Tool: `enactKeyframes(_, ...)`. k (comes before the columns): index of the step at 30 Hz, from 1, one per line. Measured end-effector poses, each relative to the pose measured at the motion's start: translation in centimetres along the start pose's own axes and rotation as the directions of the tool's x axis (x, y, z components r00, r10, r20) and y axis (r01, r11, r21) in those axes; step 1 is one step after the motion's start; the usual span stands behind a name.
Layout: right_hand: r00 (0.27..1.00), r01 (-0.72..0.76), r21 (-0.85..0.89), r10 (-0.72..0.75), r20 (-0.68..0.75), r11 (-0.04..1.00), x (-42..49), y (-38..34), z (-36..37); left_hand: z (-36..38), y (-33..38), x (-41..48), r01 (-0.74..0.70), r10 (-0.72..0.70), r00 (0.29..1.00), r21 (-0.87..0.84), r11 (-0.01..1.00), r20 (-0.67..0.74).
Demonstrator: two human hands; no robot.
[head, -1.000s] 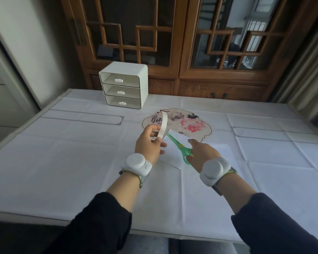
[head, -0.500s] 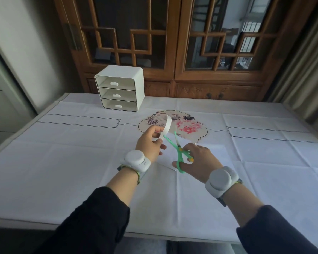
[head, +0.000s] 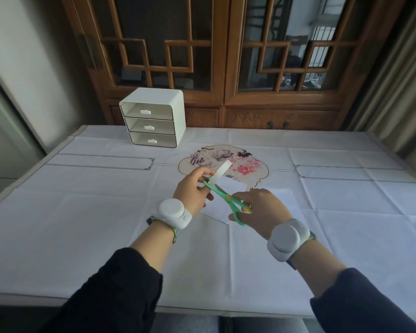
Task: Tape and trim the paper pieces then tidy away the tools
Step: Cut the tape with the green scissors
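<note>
Left hand (head: pixel 192 191): grips the white tape roll (head: pixel 220 173), held above the tabletop (head: pixel 82 224) centre. Right hand (head: pixel 262 212): fingers through the handles of the green scissors (head: pixel 228 203), blade tips at the tape. White paper pieces (head: pixel 286 200) lie flat under both hands. Drawer unit (head: pixel 154 118) stands at the far edge, left of centre.

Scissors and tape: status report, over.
Left hand pinches tape. Right hand grips scissors, blades at the tape. Paper flat underneath. Nothing blocking the cut.

Dark sleeves (head: pixel 111 289), round white wrist units (head: pixel 171 212) w/ straps.
</note>
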State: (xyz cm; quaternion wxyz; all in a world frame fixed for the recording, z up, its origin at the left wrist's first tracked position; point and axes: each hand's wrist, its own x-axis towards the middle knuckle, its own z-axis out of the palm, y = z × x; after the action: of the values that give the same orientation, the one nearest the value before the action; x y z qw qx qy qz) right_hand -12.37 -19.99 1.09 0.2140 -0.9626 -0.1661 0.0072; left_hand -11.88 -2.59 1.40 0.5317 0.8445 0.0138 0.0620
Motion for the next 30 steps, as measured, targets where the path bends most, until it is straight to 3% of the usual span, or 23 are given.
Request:
enactKeyframes(13,0.999,0.022,-0.096,-0.019,0.032,0.995,0.4,-0.2,-0.6,-0.2,-0.4,-0.3,0.004,-0.004,1.000,-0.042,0.999,-0.002)
enactKeyframes(19,1.000,-0.012,-0.011,0.012,0.019,1.000,0.4,-0.4,-0.1,0.0,-0.4,-0.3,-0.018,0.015,0.999,-0.060,0.998,-0.041)
enactKeyframes(30,0.999,0.030,-0.062,-0.032,-0.034,0.998,0.5,-1.1,0.2,-0.2,-2.0,0.0,-0.015,0.006,0.993,-0.072,0.997,-0.114)
